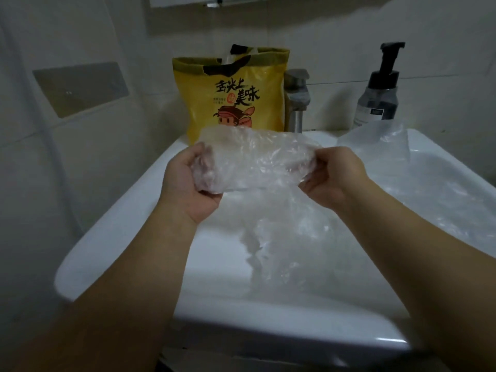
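Now, wall plate point(80, 88): a shiny flat plate is stuck on the tiles, far to the left. Nobody touches it.
Sink point(112, 232): big and white, with a wide rim. All the work is going on above it.
Left hand point(193, 181): its fingers are curled round the left end of the clear bag point(257, 159) and grip it.
Yellow bag point(233, 95): it stands at the back of the sink, behind the clear bag. Something white pokes out of its top. No hand is on it.
Clear bag: this is the thing being worked on. It is up in the air over the sink, pulled out sideways between the two hands, all crinkly. Something pinkish shows through at its left end. I cannot tell if that is fingers or something inside.
Tap point(296, 100): just to the right of the yellow bag. No water can be seen coming out.
Loose plastic point(295, 251): more clear crinkly plastic lies down in the sink, under the clear bag.
Right hand point(332, 178): it pinches the right end of the clear bag between thumb and fingers.
Pump bottle point(378, 95): it stands at the back right, well apart from the hands.
Done so far: I think the picking up is done, since both hands have a good hold.
Left to do: I think the bag must be pulled open or smoothed flat. I cannot tell if its mouth is open yet.
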Demonstrator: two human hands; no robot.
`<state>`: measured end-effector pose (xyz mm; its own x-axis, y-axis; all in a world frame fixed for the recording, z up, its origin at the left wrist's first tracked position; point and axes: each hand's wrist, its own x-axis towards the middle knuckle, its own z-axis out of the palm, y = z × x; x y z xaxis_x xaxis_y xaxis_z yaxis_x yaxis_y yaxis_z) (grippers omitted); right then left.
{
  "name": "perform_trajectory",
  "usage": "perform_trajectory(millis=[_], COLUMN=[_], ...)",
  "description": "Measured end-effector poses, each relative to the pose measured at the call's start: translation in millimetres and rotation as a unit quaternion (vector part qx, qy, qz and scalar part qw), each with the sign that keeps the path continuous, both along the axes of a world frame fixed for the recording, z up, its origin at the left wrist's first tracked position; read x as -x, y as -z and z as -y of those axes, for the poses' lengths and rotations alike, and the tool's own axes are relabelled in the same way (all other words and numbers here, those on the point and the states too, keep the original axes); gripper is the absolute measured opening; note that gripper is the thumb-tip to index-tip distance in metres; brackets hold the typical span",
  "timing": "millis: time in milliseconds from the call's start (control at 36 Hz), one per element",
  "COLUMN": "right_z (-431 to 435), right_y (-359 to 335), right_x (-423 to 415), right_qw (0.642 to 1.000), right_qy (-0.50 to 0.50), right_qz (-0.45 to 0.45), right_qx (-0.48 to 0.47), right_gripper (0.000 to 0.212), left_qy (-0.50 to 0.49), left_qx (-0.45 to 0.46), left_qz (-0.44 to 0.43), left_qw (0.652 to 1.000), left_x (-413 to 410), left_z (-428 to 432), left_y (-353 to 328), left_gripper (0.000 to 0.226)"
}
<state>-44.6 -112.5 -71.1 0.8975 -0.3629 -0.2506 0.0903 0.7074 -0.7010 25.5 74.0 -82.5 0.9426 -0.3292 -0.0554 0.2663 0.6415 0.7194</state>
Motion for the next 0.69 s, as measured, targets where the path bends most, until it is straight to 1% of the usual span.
perform_trajectory(millis=[83, 139, 194, 222, 250, 278, 333, 361, 389, 444, 472, 528, 556, 583, 639, 667, 694], right_z=[2, 3, 4, 4, 4, 3, 1, -1, -3, -7, -8, -11, -13, -15, -17, -19, -20], right_y=[-2, -3, -4, -4, -5, -5, -5, -6, -8, -8, -7, -4, -3, 0, 5, 7, 8], right_x=[5, 8, 6, 5, 3, 2, 2, 4, 6, 8, 9, 11, 13, 12, 11, 10, 10], right_qw=[0.999, 0.999, 0.998, 0.991, 0.976, 0.952, 0.892, 0.871, 0.86, 0.841, 0.829, 0.813, 0.806, 0.793, 0.762, 0.752, 0.746], right_qy=[-0.022, -0.028, -0.015, 0.008, 0.038, 0.072, 0.131, 0.149, 0.146, 0.095, 0.05, -0.066, -0.125, -0.174, -0.235, -0.247, -0.248], right_qz=[0.017, 0.016, -0.007, -0.027, -0.044, -0.056, -0.029, 0.005, 0.039, 0.085, 0.088, 0.08, 0.068, 0.054, 0.022, 0.01, 0.005], right_qx=[-0.042, -0.017, 0.065, 0.13, 0.209, 0.293, 0.431, 0.468, 0.487, 0.525, 0.551, 0.573, 0.575, 0.581, 0.604, 0.611, 0.618], right_gripper=[0.029, 0.028, 0.025, 0.021, 0.016, 0.016, 0.026, 0.032, 0.033, 0.022, 0.02, 0.032, 0.04, 0.049, 0.064, 0.067, 0.065], left_qy=[0.013, 0.023, 0.038, 0.047, 0.057, 0.071, 0.085, 0.094, 0.105, 0.126, 0.134, 0.153, 0.158, 0.16, 0.169, 0.175, 0.178], left_qx=[-0.003, -0.004, -0.006, -0.01, -0.019, -0.032, -0.073, -0.094, -0.118, -0.133, -0.127, -0.131, -0.14, -0.142, -0.14, -0.143, -0.148], left_qz=[0.002, 0.013, 0.029, 0.037, 0.043, 0.049, 0.058, 0.062, 0.066, 0.077, 0.085, 0.105, 0.109, 0.108, 0.105, 0.107, 0.106], left_qw=[1.0, 1.0, 0.999, 0.998, 0.997, 0.996, 0.992, 0.989, 0.985, 0.98, 0.979, 0.974, 0.971, 0.971, 0.97, 0.968, 0.967], left_x=[3, 4, 6, 7, 6, 6, 6, 8, 12, 19, 20, 25, 27, 26, 20, 19, 18], left_z=[-1, -3, -3, -3, -3, -3, -2, -1, 1, 4, 6, 11, 13, 14, 13, 12, 10], left_y=[-1, -3, -4, -5, -4, -3, -3, -3, -5, -6, -4, -3, -2, -2, 0, 0, 0], left_gripper=[0.027, 0.026, 0.026, 0.027, 0.028, 0.029, 0.027, 0.028, 0.027, 0.02, 0.029, 0.049, 0.053, 0.052, 0.039, 0.032, 0.028])
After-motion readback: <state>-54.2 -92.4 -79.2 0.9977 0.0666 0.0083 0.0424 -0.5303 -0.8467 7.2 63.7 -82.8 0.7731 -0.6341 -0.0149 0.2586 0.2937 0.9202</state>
